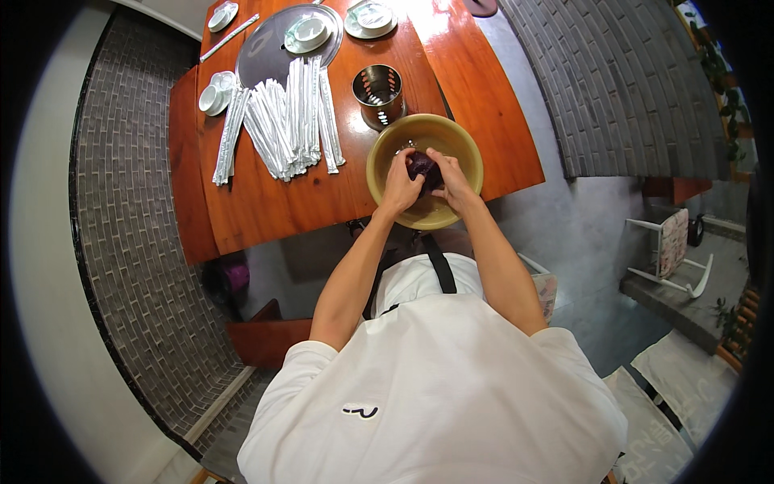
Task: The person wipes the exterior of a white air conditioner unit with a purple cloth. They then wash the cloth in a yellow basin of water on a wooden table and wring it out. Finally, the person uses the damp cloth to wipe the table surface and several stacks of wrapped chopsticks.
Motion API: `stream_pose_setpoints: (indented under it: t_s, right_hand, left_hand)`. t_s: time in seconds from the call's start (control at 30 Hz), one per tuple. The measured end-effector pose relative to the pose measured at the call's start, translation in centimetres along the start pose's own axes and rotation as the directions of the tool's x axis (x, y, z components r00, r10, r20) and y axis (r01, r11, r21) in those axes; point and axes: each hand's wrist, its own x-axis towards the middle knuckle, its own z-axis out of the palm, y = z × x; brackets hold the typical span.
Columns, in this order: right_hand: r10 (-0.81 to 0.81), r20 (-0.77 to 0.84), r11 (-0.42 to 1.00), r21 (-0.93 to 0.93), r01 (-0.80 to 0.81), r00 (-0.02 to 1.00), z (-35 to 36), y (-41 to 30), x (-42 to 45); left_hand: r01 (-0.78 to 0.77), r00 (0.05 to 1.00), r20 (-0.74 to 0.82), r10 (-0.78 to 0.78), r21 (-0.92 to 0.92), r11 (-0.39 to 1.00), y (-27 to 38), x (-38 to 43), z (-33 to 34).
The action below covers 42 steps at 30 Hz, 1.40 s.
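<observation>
A dark purple cloth, bunched into a wad, is gripped between my two hands. My left hand holds its left side with curled fingers. On the other side, my right hand has its fingers around the cloth's right edge. Both hands are inside a yellow-brown plastic basin, which stands at the near edge of a wooden table. Water seems to lie in the basin, with a few bright bubbles or glints beyond the fingers. Part of the cloth is hidden by the hands.
Just beyond the basin stands a perforated metal cylinder. Many paper-wrapped chopsticks lie left of it. Wrapped dish sets and a round metal plate sit farther back. A brick wall rises at the left; a white-framed chair is at the right.
</observation>
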Motion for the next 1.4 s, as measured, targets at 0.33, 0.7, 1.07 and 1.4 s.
stream_pose_setpoints:
  t_s: [0.33, 0.7, 1.07, 1.4]
  right_hand:
    - [-0.004, 0.486, 0.792, 0.535, -0.294, 0.874, 0.7, -2.0, -3.5]
    - [0.160, 0.509, 0.814, 0.417, -0.405, 0.846, 0.4, -1.7, -2.1]
    - [0.233, 0.361, 0.850, 0.375, -0.370, 0.903, 1.0, -0.3, 0.6]
    - [0.277, 0.214, 0.839, 0.422, -0.344, 0.937, 2.4, -1.1, 0.0]
  left_hand:
    - [-0.219, 0.975, -0.041, 0.217, -0.064, 0.974, 5.6, -0.4, -1.9]
    - [-0.108, 0.993, 0.004, 0.115, -0.304, 0.946, 4.5, 0.1, -2.1]
    - [-0.185, 0.983, -0.050, 0.178, -0.335, 0.924, 4.3, 0.7, -1.2]
    - [0.045, 0.952, -0.278, -0.132, -0.298, 0.954, 4.2, 1.4, 0.7]
